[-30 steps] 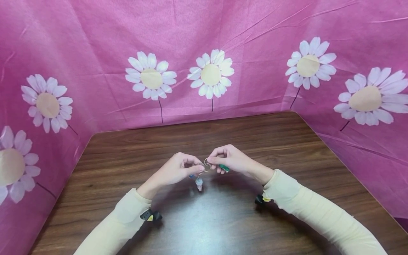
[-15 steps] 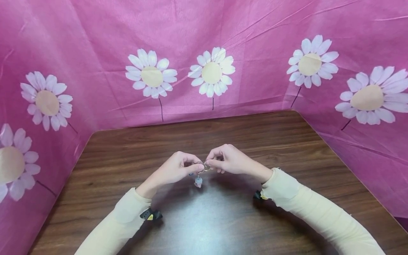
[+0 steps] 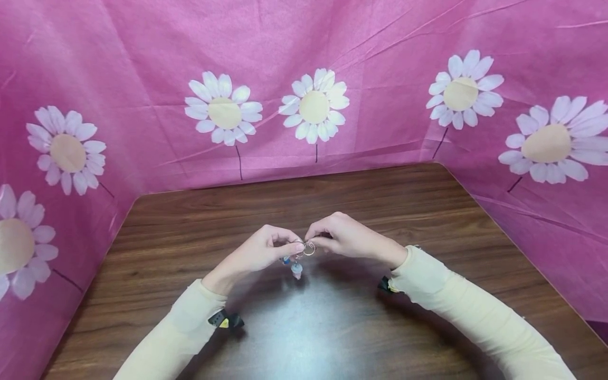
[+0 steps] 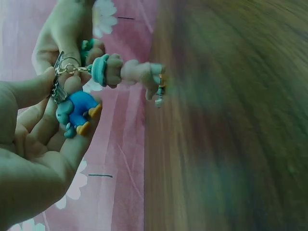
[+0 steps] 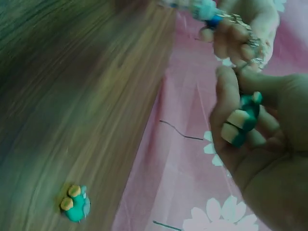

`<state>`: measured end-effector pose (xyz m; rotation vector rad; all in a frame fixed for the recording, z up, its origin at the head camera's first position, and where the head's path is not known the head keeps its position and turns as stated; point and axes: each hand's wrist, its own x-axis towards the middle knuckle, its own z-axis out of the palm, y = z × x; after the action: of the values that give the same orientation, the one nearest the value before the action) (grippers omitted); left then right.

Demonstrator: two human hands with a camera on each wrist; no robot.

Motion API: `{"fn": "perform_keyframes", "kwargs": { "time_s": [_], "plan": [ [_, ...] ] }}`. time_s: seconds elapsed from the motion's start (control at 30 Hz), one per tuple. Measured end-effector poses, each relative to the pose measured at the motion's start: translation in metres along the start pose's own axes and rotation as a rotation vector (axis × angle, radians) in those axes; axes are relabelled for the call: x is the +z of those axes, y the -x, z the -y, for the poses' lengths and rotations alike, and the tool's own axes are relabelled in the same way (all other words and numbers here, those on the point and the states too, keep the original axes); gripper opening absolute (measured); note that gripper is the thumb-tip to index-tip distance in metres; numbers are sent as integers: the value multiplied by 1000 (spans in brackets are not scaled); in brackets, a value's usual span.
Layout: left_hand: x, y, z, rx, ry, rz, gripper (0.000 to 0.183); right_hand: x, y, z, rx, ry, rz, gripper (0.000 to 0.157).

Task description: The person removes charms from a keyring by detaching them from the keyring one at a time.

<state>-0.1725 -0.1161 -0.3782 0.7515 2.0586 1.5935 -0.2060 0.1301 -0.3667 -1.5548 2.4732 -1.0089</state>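
In the head view my left hand (image 3: 263, 250) pinches a key ring bunch between thumb and index finger. A pale blue and pink charm (image 3: 296, 271) dangles from it. The left wrist view shows a blue figure charm (image 4: 82, 107) with orange feet lying against my left fingers. My right hand (image 3: 351, 237) meets the left at a gold-coloured split ring (image 3: 309, 248), its thumb and index finger pinching there. A green figure charm (image 5: 243, 120) sits within the right hand's curled fingers, hidden from the head view.
Dark wooden table (image 3: 285, 327) lies below both hands. Pink cloth (image 3: 375, 31) printed with white daisies rises around its back and sides. In the right wrist view, another green figure (image 5: 75, 206) with orange feet shows against the wood at the lower left.
My right fingers have shifted slightly left and closer to the left hand, and the green charm has gone out of sight in the head view. The split ring has turned; the pale charm swings slightly.
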Motion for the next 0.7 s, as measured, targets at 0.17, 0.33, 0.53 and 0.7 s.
{"fn": "perform_keyframes", "kwargs": {
  "time_s": [0.17,0.33,0.53,0.7],
  "plan": [
    [-5,2,-4,-16,36,-3,20,3,2,0,73,-76,-110,7],
    [-5,4,-7,-11,6,-47,20,2,5,1,184,-241,-148,8],
    [-5,5,-11,46,-129,-93,16,-1,5,2,264,-370,-137,8],
    [-3,5,-15,122,-311,-120,13,-4,3,6,267,-363,-95,8]
  ]
}}
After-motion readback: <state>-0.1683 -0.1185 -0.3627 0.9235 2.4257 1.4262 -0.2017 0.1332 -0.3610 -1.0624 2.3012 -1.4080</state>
